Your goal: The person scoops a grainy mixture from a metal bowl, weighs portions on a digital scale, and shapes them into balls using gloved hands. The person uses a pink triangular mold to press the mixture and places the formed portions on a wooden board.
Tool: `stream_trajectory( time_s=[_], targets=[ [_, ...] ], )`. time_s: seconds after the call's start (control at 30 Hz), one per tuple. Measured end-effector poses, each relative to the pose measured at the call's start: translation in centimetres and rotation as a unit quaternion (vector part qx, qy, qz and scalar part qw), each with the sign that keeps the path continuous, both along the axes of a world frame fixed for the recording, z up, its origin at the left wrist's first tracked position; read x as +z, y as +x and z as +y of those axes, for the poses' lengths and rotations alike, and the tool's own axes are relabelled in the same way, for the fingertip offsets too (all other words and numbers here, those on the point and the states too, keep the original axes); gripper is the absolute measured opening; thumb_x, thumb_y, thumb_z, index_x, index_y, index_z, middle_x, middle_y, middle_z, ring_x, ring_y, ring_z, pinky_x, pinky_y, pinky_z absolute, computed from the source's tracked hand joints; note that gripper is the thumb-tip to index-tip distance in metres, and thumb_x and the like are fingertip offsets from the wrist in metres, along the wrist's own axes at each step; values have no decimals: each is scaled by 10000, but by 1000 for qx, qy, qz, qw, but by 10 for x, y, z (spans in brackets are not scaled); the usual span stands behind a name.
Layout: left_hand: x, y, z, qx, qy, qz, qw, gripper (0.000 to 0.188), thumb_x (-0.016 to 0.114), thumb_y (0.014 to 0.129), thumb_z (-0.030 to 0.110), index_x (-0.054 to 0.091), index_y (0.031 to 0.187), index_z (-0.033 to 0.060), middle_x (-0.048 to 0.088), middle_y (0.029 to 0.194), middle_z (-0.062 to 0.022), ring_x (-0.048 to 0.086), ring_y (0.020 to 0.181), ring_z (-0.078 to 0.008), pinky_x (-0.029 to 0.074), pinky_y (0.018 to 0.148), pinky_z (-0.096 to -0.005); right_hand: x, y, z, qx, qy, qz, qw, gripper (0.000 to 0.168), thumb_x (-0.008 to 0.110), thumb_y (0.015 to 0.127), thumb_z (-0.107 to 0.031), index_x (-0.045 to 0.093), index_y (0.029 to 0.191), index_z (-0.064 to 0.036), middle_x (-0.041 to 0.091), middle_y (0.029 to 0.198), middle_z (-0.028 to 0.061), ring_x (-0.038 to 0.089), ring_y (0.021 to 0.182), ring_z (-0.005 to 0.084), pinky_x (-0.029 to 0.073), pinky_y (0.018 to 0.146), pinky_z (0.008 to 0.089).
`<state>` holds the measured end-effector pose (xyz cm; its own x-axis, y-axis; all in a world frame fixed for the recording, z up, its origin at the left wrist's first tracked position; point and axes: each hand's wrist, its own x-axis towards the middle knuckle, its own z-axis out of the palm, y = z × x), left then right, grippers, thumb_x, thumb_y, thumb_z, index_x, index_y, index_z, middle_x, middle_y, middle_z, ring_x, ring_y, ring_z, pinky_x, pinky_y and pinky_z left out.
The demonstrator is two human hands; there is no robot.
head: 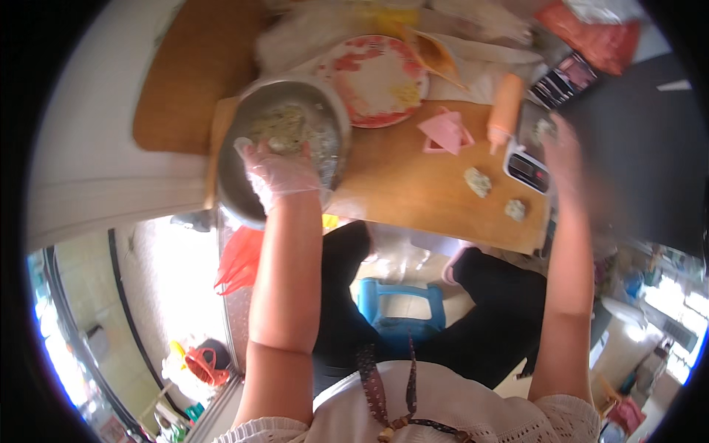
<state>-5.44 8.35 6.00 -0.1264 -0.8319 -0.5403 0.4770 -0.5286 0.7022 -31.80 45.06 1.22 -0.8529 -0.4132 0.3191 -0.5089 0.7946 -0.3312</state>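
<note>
My left hand (285,169), in a thin clear plastic glove, reaches into a steel bowl (235,183). Its fingers are spread against a pale, green-flecked mixture (279,124); whether any sits in the palm is hidden. Over at the right, my blurred right hand (564,152) is at a small digital scale (528,170). A lump of mixture (544,130) shows against its fingers above the weighing plate, and I cannot tell whether they grip it. Two more lumps, one larger (477,183) and one smaller (515,210), lie on the wooden board (388,183) left of the scale.
Behind the board's middle is a red-patterned plate (382,83) with yellowish bits on it. Pink triangular molds (447,132) and an orange squeeze bottle (505,108) lie nearer the scale. A phone (564,80) rests behind it. Below the board stands a blue plastic stool (401,315).
</note>
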Motion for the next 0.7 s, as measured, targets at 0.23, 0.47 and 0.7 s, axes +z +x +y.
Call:
stream_trajectory(
  time_s=[0.23,0.47,0.7],
  targets=[
    [16,32,-13,-64,-32,6,997,646,283,1005,537,297,1540,175,188,1644,-4,67,1523,-223,30,1198,-530,-10,-1,-15,-3,-31,-57,998,317,640,869,-111,652,1183,-64,659,1191,152,614,1122,330,484,967,404],
    [12,5,85,-390,-407,32,825,335,509,977,200,617,1227,4,607,1242,-147,563,1202,-266,423,1049,-377,-13,-24,-6,12,128,57,990,203,616,872,-150,720,1009,-42,680,999,167,641,946,369,498,843,448],
    [40,-15,154,-505,-274,174,800,268,531,959,140,651,1111,-44,614,1130,-142,578,1081,-239,439,968,-331,-61,-88,17,42,257,56,964,175,541,889,-117,677,850,-14,672,878,197,665,857,380,535,785,453]
  ],
)
